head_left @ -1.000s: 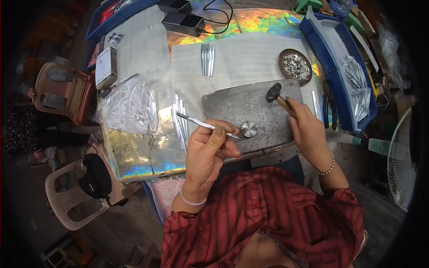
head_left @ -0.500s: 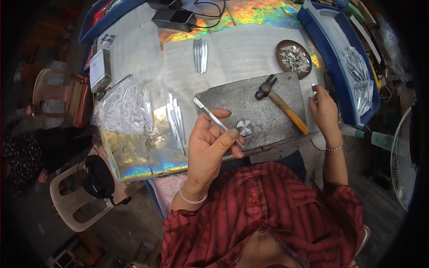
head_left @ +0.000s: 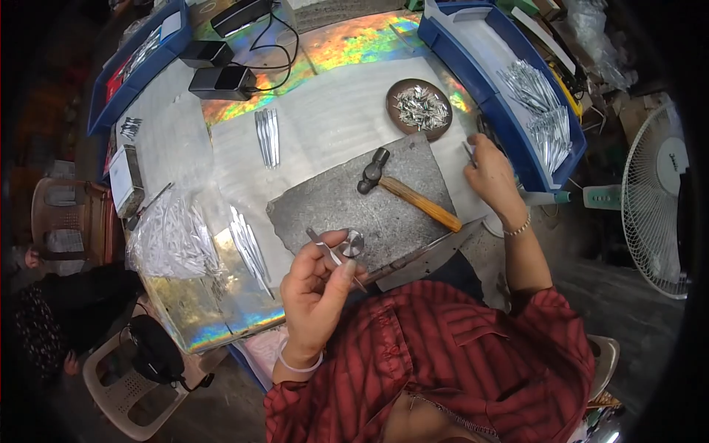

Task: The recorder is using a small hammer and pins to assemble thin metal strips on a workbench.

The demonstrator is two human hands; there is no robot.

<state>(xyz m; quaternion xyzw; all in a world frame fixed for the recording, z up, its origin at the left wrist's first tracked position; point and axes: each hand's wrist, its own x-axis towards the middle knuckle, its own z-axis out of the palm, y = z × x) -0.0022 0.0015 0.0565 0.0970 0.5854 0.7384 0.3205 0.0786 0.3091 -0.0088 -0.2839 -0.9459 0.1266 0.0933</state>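
My left hand (head_left: 314, 292) is closed on a slim silver metal piece (head_left: 323, 246), held slanting between thumb and fingers above the near edge of a grey metal slab (head_left: 314, 207). Just beyond those fingers a small round, shiny metal disc (head_left: 352, 244) rests on the slab. A ball-peen hammer (head_left: 413, 199) with a wooden handle lies across the slab's right part. Off the slab's right side, my right hand (head_left: 493, 177) is closed with its fingertips around a small light-coloured thing too small to make out. Close ahead of it sits a brown bowl (head_left: 444, 131) of small silver pieces.
A blue tray (head_left: 484, 92) with bundled metal pieces stands at the right, a standing fan (head_left: 653, 207) beyond it. Left lie a plastic bag (head_left: 170, 236) of pieces and a row of silver strips (head_left: 251, 247). More strips (head_left: 267, 139) and black corded boxes (head_left: 221, 83) lie farther back.
The view has turned, so the table appears shifted left. My left hand still grips the metal piece, now lower beside the disc. My right hand stays right of the slab, its fingers pinched closer together.
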